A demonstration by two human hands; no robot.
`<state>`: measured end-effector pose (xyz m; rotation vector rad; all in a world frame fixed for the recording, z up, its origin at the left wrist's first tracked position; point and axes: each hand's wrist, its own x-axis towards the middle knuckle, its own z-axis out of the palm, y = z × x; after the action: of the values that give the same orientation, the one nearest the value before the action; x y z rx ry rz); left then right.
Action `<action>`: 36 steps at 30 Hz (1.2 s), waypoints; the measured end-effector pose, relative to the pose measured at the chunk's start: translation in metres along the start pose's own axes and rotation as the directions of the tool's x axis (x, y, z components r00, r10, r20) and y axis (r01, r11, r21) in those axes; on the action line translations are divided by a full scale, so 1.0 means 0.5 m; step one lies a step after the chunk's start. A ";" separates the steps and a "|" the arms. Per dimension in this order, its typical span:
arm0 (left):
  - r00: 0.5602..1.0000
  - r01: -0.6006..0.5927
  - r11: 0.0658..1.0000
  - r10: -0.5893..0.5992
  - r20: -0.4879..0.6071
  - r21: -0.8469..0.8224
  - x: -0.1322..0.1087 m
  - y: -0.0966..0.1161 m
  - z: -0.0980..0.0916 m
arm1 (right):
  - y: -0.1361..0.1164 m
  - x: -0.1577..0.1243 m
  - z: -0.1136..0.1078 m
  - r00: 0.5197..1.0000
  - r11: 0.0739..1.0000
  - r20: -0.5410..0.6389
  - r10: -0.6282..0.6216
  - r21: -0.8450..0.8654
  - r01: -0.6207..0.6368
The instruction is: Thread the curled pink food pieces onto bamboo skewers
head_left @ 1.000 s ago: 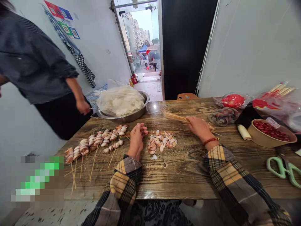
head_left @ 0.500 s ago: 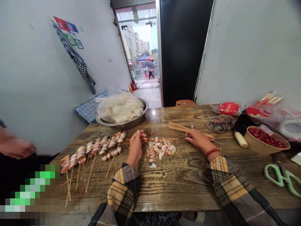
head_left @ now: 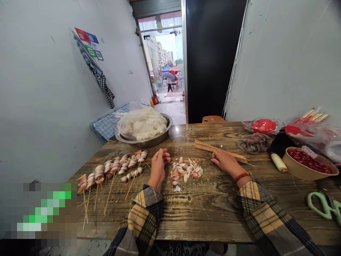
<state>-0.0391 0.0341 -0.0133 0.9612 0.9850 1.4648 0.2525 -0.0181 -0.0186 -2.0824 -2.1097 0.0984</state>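
Note:
My left hand (head_left: 159,168) rests on its edge on the wooden table, with half-curled fingers slightly apart and nothing visible in them. To its right lies a loose pile of garlic cloves (head_left: 186,171). On its left is a row of garlic skewers (head_left: 115,165), cloves threaded on thin sticks. My right hand (head_left: 226,163) lies palm down, its fingers closed around a thin bamboo skewer (head_left: 204,156) whose end sticks out to the left. Just behind that hand is a bundle of bare bamboo skewers (head_left: 205,145). The right fingertips are partly hidden.
A metal basin (head_left: 144,143) with a plastic-covered white mass stands at the back left. On the right are a bowl of red beans (head_left: 310,167), green-handled scissors (head_left: 319,205), a crumpled cloth (head_left: 254,143) and a red bundle in plastic (head_left: 263,126).
The view has shifted, moving everything slightly right and down. Both my hands keep almost the same pose on the table. Another person's hand at the far left has left the view.

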 end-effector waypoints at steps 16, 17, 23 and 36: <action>1.000 0.000 1.000 0.000 -0.006 -0.006 -0.004 -0.005 0.014 | -0.004 -0.004 -0.001 0.997 0.996 0.062 0.035 -0.084 -0.030; 1.000 -0.004 1.000 0.004 -0.007 -0.001 -0.004 -0.006 0.014 | -0.006 -0.005 -0.003 0.997 0.996 0.064 0.036 -0.080 -0.031; 0.999 -0.039 0.997 0.039 -0.005 0.062 -0.007 -0.005 0.019 | -0.021 -0.010 -0.009 0.997 0.995 0.061 0.046 -0.089 -0.041; 0.993 -0.115 0.980 0.108 0.054 0.163 -0.021 0.003 0.035 | 0.003 -0.003 -0.013 0.996 0.996 0.065 0.056 -0.066 -0.051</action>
<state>-0.0223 0.0251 -0.0067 1.1816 1.0474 1.4638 0.2552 -0.0200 -0.0125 -2.2026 -2.1222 0.1093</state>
